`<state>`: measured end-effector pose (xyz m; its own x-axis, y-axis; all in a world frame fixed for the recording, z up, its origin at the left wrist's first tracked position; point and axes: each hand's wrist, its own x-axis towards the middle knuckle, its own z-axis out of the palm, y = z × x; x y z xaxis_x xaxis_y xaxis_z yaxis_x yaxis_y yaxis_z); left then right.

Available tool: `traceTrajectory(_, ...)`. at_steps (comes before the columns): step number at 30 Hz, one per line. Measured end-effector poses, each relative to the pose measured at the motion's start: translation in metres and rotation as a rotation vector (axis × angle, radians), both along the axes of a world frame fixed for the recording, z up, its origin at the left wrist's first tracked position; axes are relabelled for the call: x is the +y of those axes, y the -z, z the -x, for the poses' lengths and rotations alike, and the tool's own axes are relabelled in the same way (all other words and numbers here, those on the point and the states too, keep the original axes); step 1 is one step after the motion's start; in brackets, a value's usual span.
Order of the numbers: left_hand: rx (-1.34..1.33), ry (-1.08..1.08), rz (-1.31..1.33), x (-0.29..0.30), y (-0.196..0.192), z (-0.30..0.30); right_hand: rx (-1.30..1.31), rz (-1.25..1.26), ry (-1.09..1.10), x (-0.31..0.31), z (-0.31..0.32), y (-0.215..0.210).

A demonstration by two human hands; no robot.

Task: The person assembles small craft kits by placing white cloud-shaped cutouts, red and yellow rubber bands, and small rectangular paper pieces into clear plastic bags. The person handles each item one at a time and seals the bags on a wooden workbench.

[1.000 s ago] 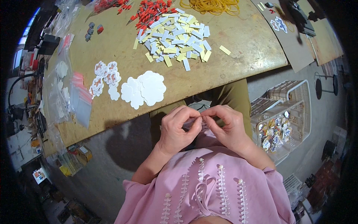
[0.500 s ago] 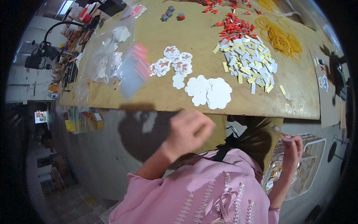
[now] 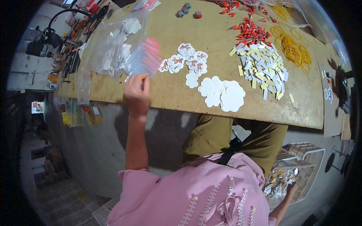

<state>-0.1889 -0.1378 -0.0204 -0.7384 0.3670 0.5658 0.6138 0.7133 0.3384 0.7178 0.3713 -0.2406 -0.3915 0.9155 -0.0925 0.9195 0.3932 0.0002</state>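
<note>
Pinched in my left hand [image 3: 136,93] is a stack of small clear bags [image 3: 145,58] with a red strip, the grip closed on their lower edge while they fan up and blur above the fingers, over the near edge of the wooden worktop [image 3: 181,96]. Just beyond and left of that grip lie larger clear bags [image 3: 109,45] holding white cut-outs. To its right, near, sit printed scalloped stickers [image 3: 188,62], then blank white scalloped cards [image 3: 222,92], and farther right a heap of yellow and white strips [image 3: 264,67]. My right hand [image 3: 291,188] is well apart, down by my side at a wire basket [image 3: 301,165] of shiny packets; I cannot tell whether that grip is wide or closed.
</note>
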Motion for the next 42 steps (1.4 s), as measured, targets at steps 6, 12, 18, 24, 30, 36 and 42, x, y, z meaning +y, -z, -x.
traceTrajectory(6, -0.279, 0.031, -0.367, 0.012, -0.016, 0.004, -0.026, 0.131, 0.166, -0.057, 0.244, -0.066)
traceTrajectory(12, -0.15, -0.021, -0.701, -0.023, 0.007, 0.014, 0.514, 0.226, -0.224, -0.076, 0.419, -0.137)
traceTrajectory(18, -0.077, 0.453, -0.098, 0.038, -0.028, -0.123, 0.894, 1.27, -0.046, -0.211, 0.559, -0.249)
traceTrajectory(24, -0.131, 1.025, -0.23, 0.081, -0.022, -0.185, 0.909, 1.867, -0.095, -0.228, 0.595, -0.248)
traceTrajectory(30, -0.279, 0.987, -0.252, 0.089, -0.001, -0.187, 0.91, 1.876, 0.083, -0.222, 0.578, -0.241)
traceTrajectory(36, -0.862, 0.756, -0.339, 0.115, -0.013, -0.189, 1.068, 1.631, 0.066, -0.232, 0.575, -0.226)
traceTrajectory(42, -0.785, 0.744, -0.182, 0.125, -0.007, -0.197, 1.121, 1.37, -0.028, -0.246, 0.582, -0.224)
